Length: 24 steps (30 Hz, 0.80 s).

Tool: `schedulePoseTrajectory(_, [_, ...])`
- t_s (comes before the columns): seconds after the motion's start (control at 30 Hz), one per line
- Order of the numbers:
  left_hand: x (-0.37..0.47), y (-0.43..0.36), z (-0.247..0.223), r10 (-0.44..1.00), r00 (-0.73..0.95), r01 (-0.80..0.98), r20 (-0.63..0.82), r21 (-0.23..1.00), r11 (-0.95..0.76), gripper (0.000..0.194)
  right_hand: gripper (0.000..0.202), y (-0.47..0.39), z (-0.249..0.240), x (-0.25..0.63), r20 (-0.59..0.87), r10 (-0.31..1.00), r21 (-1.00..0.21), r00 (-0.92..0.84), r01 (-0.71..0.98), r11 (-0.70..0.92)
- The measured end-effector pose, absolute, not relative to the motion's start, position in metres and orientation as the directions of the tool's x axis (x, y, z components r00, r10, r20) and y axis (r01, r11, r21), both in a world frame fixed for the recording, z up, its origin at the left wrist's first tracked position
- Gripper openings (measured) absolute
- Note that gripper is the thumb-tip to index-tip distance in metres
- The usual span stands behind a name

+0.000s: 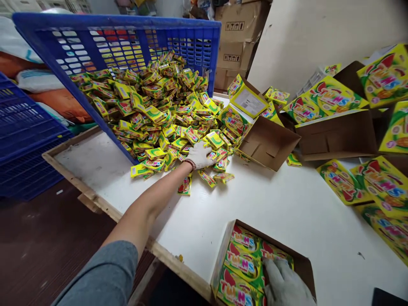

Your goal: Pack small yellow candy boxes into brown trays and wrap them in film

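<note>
While touching little yellow packs [215, 139] just outside the blue crate [127, 22] with the left hand [200, 155], resting the right hand [285, 282] on neat packs [239, 265] in the open box [304, 272] on the tabletop [191, 221]. Can't be sure of gap or hold in either grip.

Left hand [200, 155]: off-white fabric glove [198, 153], short, ending at the wrist. Reddish-brown band [190, 163] there; glove trim or separate item, cannot tell. Forearm [153, 197] bare up to the sleeve [102, 272]: grey-blue cloth, short cut, hem just above the elbow, a darker seam or fold line across it. Right hand [282, 280]: pale glove too, reads greyer, slightly blurred.
</note>
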<state>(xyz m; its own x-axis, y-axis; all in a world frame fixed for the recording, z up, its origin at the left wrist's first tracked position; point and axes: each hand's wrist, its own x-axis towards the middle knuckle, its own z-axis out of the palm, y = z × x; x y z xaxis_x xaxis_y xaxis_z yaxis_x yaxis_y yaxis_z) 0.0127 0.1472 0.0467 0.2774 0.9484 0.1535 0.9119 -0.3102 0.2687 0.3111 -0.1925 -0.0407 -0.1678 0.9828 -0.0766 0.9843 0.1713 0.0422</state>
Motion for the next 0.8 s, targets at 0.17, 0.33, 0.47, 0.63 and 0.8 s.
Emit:
schedulePoseTrajectory(0.17, [0.029, 0.093, 0.031, 0.875, 0.471, 0.854, 0.116, 0.189, -0.485, 0.054, 0.036, -0.189, -0.013, 0.295, -0.046, 0.992, 0.043, -0.121, 0.991, 0.123])
schedulePoseTrajectory(0.33, [0.014, 0.014, 0.030, 0.669, 0.727, 0.658, 0.154, 0.121, -0.743, 0.052, 0.028, -0.187, 0.015, 0.281, -0.073, 0.994, 0.032, -0.087, 0.996, 0.089])
schedulePoseTrajectory(0.47, [-0.007, -0.036, 0.027, 0.681, 0.685, 0.676, 0.259, 0.125, -0.727, 0.071, 0.021, -0.186, 0.024, 0.279, -0.131, 0.991, -0.002, -0.042, 0.999, 0.042])
schedulePoseTrajectory(0.63, [-0.007, -0.077, 0.018, 0.820, 0.470, 0.801, 0.326, 0.233, -0.552, 0.036, 0.021, -0.182, 0.026, 0.278, -0.137, 0.990, -0.020, -0.026, 1.000, 0.023])
schedulePoseTrajectory(0.8, [0.019, -0.073, 0.007, 0.919, 0.379, 0.900, 0.113, 0.186, -0.394, 0.040, 0.021, -0.183, 0.024, 0.284, -0.007, 1.000, -0.144, -0.007, 0.990, 0.006])
